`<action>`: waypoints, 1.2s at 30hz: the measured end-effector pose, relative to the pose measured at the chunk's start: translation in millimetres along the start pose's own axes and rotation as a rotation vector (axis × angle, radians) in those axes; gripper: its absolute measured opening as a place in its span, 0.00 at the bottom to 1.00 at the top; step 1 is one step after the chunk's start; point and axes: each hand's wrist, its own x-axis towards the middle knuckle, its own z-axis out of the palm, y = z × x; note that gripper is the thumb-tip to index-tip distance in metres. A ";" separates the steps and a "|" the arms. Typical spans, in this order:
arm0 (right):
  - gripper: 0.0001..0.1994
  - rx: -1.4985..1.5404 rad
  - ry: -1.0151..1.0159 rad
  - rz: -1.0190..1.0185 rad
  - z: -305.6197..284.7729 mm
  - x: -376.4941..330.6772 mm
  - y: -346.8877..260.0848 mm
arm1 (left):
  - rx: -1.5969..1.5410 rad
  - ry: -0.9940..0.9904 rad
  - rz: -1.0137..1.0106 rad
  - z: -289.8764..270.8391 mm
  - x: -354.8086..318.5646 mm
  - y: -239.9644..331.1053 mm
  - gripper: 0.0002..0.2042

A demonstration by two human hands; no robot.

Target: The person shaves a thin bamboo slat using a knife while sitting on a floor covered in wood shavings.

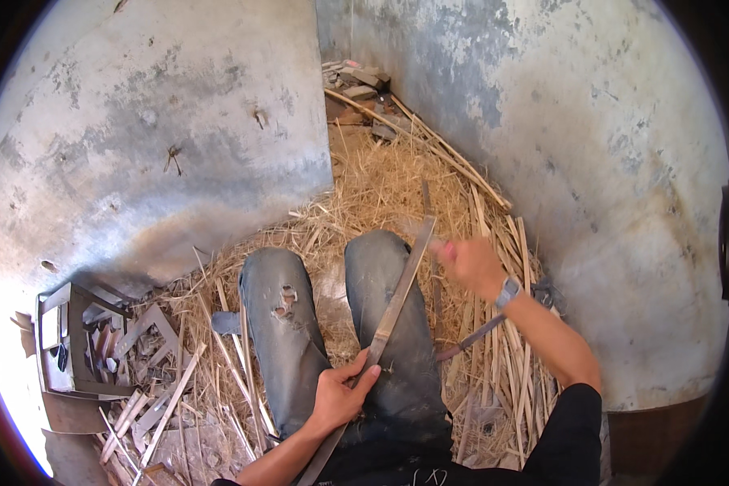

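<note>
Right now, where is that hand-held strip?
In the head view, the strip slants over the person's right leg, held by the left hand, its upper end just left of the blurred right hand.

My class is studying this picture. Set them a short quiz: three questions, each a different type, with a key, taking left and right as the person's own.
1. Multiple choice: What does the left hand hold?
A. a cup
B. a long strip
C. a rope

2. True or false: The watch is on the left wrist.

3. Fill in: The large hole is in the ____ leg of the jeans.

Key: 1. B; 2. false; 3. left
</note>
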 end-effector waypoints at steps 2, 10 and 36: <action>0.31 -0.015 0.009 -0.143 8.1 -5.9 -8.9 | 0.002 0.008 -0.009 -2.8 -2.2 -2.8 0.23; 0.36 0.179 0.231 0.178 -22.1 36.5 65.3 | -0.134 -0.040 -0.034 -4.2 5.7 0.2 0.18; 0.36 -0.092 -0.057 0.024 -24.3 26.7 8.5 | -0.050 -0.030 -0.024 -5.0 -0.4 -1.9 0.22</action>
